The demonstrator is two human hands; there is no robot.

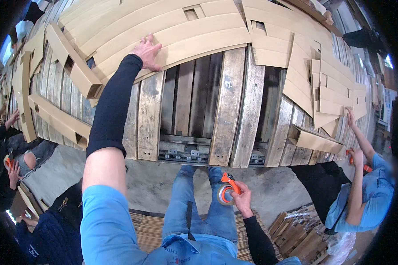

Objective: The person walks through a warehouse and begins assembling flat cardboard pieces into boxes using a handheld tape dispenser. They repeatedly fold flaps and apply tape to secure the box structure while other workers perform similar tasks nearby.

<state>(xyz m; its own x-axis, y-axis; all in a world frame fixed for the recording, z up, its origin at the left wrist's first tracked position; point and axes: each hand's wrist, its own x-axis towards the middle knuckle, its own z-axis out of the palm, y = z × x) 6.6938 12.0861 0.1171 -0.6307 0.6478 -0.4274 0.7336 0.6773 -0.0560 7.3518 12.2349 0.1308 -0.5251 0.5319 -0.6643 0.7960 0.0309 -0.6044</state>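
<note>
My left hand (148,53) lies with fingers spread on a large flat sheet of brown cardboard (208,33) near its close edge. A black sleeve covers that forearm. Down by my right thigh, my right hand (243,198) is wrapped round the handle of an orange tape dispenser (227,191), which carries a roll of tape. The cardboard rests on a worn wooden slatted table (227,101). Left of my left arm stands a long folded cardboard box (73,62) with a cut-out in its side.
More folded cardboard strips (57,119) lie at the left. Flat cardboard pieces (331,88) overlap at the right. A co-worker in a blue shirt (362,194) works at the right; another person's hand (14,174) shows at the left. Stacked cardboard (296,234) sits on the floor.
</note>
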